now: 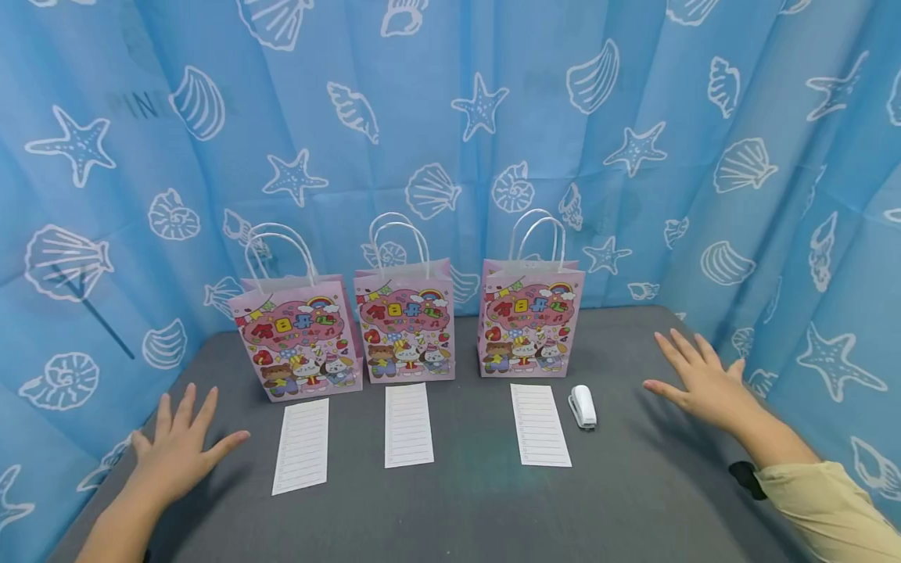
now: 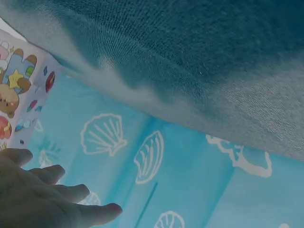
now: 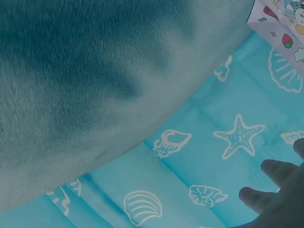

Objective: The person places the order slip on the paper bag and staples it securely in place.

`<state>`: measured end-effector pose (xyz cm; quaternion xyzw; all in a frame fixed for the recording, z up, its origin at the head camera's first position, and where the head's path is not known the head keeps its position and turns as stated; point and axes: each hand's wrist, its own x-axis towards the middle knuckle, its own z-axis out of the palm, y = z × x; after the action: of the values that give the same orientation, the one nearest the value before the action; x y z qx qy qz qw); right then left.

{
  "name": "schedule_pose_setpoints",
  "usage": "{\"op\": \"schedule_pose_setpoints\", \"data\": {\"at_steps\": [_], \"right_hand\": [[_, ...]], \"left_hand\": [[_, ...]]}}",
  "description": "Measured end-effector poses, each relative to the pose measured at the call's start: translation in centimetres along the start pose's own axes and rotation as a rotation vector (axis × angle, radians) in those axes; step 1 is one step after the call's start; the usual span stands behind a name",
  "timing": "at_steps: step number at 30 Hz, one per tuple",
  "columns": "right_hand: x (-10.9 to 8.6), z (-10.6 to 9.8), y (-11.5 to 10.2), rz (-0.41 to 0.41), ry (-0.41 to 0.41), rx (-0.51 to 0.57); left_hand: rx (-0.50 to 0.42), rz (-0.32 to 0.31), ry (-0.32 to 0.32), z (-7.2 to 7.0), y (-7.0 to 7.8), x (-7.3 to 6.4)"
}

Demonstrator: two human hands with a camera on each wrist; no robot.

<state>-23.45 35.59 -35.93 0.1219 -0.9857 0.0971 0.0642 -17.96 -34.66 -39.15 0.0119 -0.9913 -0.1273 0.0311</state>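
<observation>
Over the left side of the table, the left hand (image 1: 172,453) hovers with fingers spread, holding nothing. The right hand (image 1: 704,383) is likewise spread and bare over the right side. Between them three pink cartoon gift bags stand upright: a left bag (image 1: 303,344), a middle bag (image 1: 407,328) and a right bag (image 1: 531,324), each with white handles. In front lie three lined paper slips: the left slip (image 1: 301,446), the middle slip (image 1: 408,424) and the right slip (image 1: 540,424). A small white stapler (image 1: 583,407) lies beside the right slip, nearest the right hand.
A dark grey cloth covers the table (image 1: 464,516). Behind and along both sides hangs a blue curtain (image 1: 436,102) printed with white shells and starfish. In the left wrist view, part of a bag (image 2: 19,85) shows at the left edge.
</observation>
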Motion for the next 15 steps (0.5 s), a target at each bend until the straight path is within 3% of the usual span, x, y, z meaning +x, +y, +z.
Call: {"op": "schedule_pose_setpoints", "data": {"at_steps": [15], "right_hand": [[-0.1, 0.7, -0.5, -0.003, 0.024, 0.019]], "left_hand": [[0.012, 0.025, 0.025, 1.0, 1.1, -0.5]]}}
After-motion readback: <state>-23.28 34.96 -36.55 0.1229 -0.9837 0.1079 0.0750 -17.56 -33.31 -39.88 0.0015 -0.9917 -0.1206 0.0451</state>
